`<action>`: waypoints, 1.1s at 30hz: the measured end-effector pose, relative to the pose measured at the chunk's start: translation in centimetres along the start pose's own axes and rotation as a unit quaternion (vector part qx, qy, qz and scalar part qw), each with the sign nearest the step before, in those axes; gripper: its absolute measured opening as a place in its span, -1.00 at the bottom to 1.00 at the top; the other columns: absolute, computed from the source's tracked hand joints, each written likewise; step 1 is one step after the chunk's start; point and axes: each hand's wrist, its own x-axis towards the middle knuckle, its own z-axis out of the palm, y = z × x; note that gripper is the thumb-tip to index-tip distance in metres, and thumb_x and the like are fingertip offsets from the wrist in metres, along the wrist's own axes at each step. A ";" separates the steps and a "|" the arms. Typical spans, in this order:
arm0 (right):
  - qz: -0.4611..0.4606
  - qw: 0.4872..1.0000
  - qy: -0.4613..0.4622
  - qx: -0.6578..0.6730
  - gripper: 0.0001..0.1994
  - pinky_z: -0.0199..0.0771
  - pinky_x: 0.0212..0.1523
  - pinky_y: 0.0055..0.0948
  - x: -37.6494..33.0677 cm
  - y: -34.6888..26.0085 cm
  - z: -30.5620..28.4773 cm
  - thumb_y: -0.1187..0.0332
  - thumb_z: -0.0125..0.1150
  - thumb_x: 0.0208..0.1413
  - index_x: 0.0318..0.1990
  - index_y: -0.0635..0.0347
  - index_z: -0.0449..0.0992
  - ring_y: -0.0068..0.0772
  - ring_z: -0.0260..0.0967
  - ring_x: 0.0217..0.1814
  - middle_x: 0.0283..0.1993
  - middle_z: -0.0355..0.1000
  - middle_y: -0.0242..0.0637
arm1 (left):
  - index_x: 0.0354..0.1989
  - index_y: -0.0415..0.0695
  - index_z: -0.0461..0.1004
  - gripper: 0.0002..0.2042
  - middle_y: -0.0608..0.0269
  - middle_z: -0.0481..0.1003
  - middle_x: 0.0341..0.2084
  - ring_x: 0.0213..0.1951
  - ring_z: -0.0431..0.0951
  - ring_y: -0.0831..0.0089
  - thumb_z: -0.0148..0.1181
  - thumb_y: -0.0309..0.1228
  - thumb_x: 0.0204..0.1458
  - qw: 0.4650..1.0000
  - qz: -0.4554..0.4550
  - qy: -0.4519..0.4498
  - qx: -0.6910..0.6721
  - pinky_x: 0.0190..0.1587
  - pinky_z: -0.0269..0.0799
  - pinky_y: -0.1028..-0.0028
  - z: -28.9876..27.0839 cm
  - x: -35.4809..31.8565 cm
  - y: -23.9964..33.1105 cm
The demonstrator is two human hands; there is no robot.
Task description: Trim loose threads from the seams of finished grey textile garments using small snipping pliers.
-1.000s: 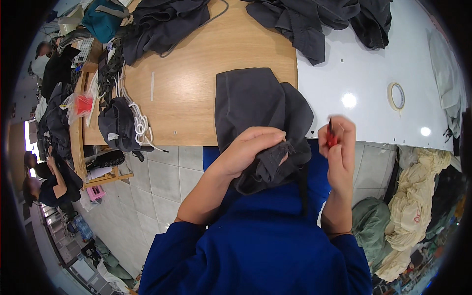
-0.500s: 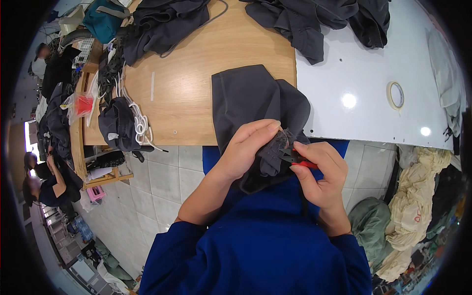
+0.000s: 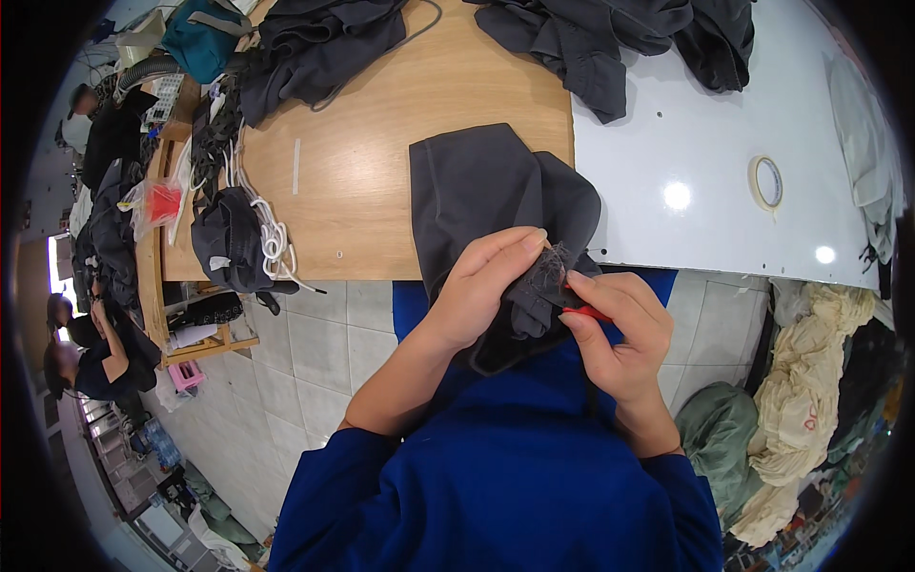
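Left hand closed on bunched dark grey garment, loose threads outward, presumably for ready access by red-handled tool pinched in right hand.

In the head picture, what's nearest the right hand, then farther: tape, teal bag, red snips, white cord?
1. Red snips, in the right hand
2. Tape, upper right
3. White cord, over on the left
4. Teal bag, far top left

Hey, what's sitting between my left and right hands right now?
The head view shows bunched grey cloth with loose threads there, pinched by your left hand, plus the red tool held in your right hand.
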 end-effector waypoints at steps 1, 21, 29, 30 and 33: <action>0.005 1.000 0.001 -0.001 -0.68 0.36 -0.45 -0.56 0.0 -0.1 0.0 0.52 0.37 -0.31 -0.26 0.26 0.56 -0.38 0.36 -0.47 -0.44 0.44 -0.24 | -0.33 -0.23 0.42 -0.77 0.43 0.41 -0.44 -0.35 0.34 0.74 -0.10 -0.34 0.20 1.000 0.000 0.003 0.004 -0.25 0.27 0.69 0.0 0.0 0.0; 0.061 0.994 -0.023 0.091 -0.68 0.33 -0.42 -0.59 0.1 0.0 -1.0 0.56 0.33 -0.24 -0.21 0.32 0.53 -0.43 0.36 -0.45 -0.43 0.45 -0.21 | -0.39 -0.24 0.40 -0.76 0.49 0.35 -0.52 -0.42 0.27 0.78 -0.13 -0.36 0.21 0.998 0.008 0.022 0.055 -0.33 0.22 0.71 0.6 0.3 0.3; 0.012 0.999 -0.025 -0.027 -0.70 0.33 -0.50 -0.56 0.2 -0.2 -0.9 0.51 0.38 -0.33 -0.30 0.26 0.58 -0.39 0.35 -0.52 -0.48 0.42 -0.27 | -0.47 -0.28 0.32 -0.76 0.50 0.22 -0.63 -0.51 0.14 0.77 -0.12 -0.40 0.20 0.981 0.050 0.062 0.178 -0.48 0.11 0.68 0.9 0.0 0.4; 0.012 0.999 -0.025 -0.027 -0.70 0.33 -0.50 -0.56 0.2 -0.2 -0.9 0.51 0.38 -0.33 -0.30 0.26 0.58 -0.39 0.35 -0.52 -0.48 0.42 -0.27 | -0.48 -0.27 0.31 -0.75 0.50 0.21 -0.64 -0.52 0.13 0.77 -0.12 -0.39 0.20 0.979 0.059 0.060 0.185 -0.49 0.10 0.67 0.9 0.0 0.3; -0.001 0.999 -0.023 -0.045 -0.70 0.31 -0.52 -0.57 0.2 -0.3 -0.8 0.50 0.38 -0.34 -0.30 0.23 0.58 -0.40 0.34 -0.53 -0.49 0.42 -0.29 | -0.50 -0.27 0.29 -0.75 0.49 0.19 -0.65 -0.53 0.13 0.76 -0.12 -0.39 0.20 0.976 0.070 0.057 0.198 -0.50 0.10 0.66 1.0 -0.1 0.3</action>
